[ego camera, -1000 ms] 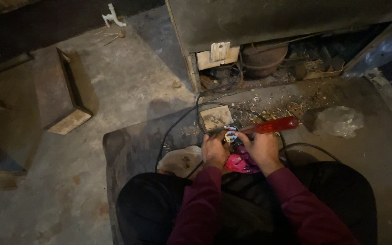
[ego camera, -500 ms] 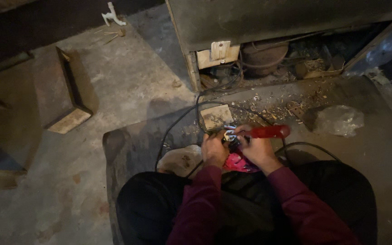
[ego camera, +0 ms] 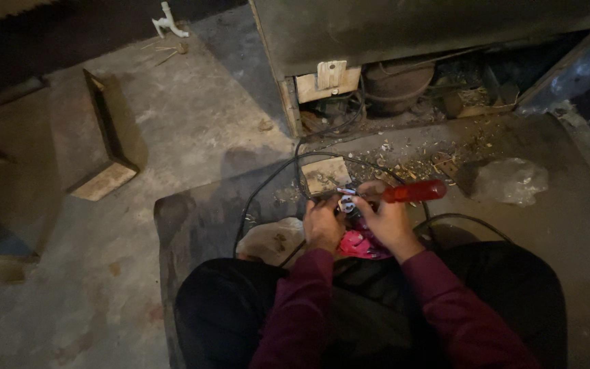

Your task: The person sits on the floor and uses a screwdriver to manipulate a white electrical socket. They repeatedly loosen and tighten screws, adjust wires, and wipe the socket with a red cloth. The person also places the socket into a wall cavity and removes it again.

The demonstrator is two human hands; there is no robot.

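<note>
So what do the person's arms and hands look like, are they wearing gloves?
No gloves: the left hand and right hand are both bare. Both arms are covered by long dark maroon fabric sleeves that reach down to the wrists. The cloth looks plain, with no markings, watch or rings visible in this dim light.

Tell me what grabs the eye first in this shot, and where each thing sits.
The red-handled tool stands out at centre, held in the right hand, with the left hand pinching a small wired part right beside it over a bright pink cloth on the lap. Behind them, along the top, the open base of a metal cabinet shows a dusty round compressor. A crumpled clear plastic bag lies on the floor to the right.
</note>
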